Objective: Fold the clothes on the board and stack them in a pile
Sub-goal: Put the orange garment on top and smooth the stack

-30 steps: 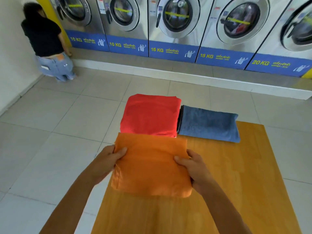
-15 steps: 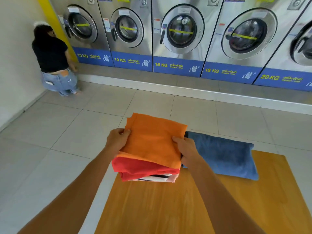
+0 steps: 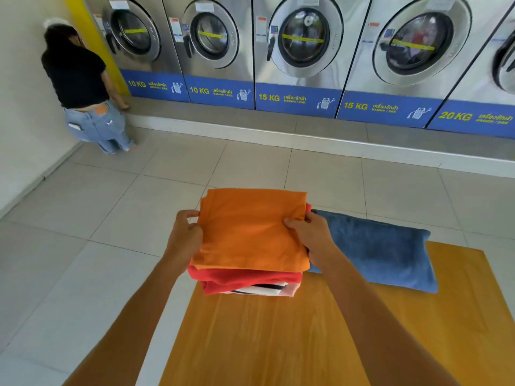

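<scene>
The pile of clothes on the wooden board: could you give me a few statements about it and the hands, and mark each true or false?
1. The orange garment lies on top of the pile. True.
2. The left hand and the right hand grip opposite sides of the orange garment. True.
3. The blue folded item sits on top of the pile. False: it lies beside the pile, on the board.
4. A green garment lies directly under the orange one. False: a red garment does.

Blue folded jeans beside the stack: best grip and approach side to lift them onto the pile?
Probably take the blue folded jeans by their two short ends, one hand each, grip pinching all layers. They lie flat and long across the board, right of the pile topped by the orange shirt. Come in from the near side; the left end is crowded by the right hand and the pile.
</scene>
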